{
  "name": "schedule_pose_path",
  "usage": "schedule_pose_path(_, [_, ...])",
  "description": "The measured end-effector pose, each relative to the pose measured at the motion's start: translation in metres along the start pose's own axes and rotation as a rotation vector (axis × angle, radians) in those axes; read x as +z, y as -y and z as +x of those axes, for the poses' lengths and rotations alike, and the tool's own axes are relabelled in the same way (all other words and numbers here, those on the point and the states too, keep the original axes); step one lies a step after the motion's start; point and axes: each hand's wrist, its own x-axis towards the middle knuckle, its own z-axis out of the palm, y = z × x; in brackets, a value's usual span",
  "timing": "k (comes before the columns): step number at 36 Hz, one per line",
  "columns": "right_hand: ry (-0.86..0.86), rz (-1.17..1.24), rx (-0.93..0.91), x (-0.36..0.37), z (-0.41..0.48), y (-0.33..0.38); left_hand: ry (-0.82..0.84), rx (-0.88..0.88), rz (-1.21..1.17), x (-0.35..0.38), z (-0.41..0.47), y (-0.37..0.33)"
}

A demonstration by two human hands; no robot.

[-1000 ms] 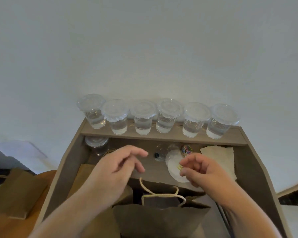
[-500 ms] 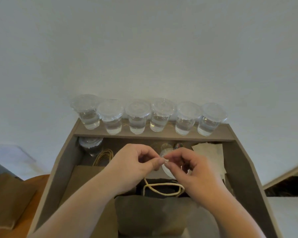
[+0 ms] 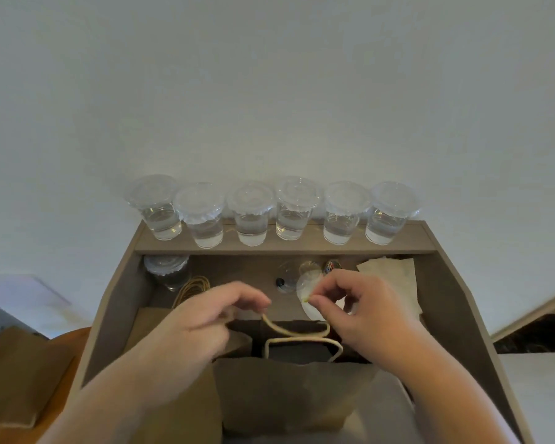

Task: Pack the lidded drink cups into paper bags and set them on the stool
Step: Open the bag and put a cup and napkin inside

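Paper bag (image 3: 289,395) stands mouth-up on the desk (image 3: 237,277), below and between the hands, presumably so a cup can drop straight in. Six lidded drink cups (image 3: 293,208) stand in a row on the shelf (image 3: 410,243) beyond both hands, none visibly packed. Left hand (image 3: 199,328): fingers curled, gripping the bag's rear cord handle (image 3: 289,331) at its left end (blurred). Right hand (image 3: 369,318), apart from it, pinches a thin yellowish band (image 3: 306,299) between thumb and forefinger.

no readable text, labels or signs
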Motion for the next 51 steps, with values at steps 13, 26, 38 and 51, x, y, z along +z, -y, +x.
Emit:
schedule_pose_path(13, [0.403,-0.295,-0.035,-0.013,0.009,0.035,-0.281,0.248,0.457,0.054,0.009,0.003])
schedule_pose_path(26, [0.331,-0.339,-0.056,-0.009,-0.009,0.041,-0.317,0.336,0.471,0.054,0.010,0.006])
schedule_pose_path(38, [0.318,-0.280,-0.028,-0.006,-0.013,0.044,-0.284,0.351,0.516,0.055,0.010,0.007])
schedule_pose_path(51, [0.337,-0.349,-0.034,0.002,-0.008,0.041,-0.247,0.359,0.470,0.051,0.009,0.008])
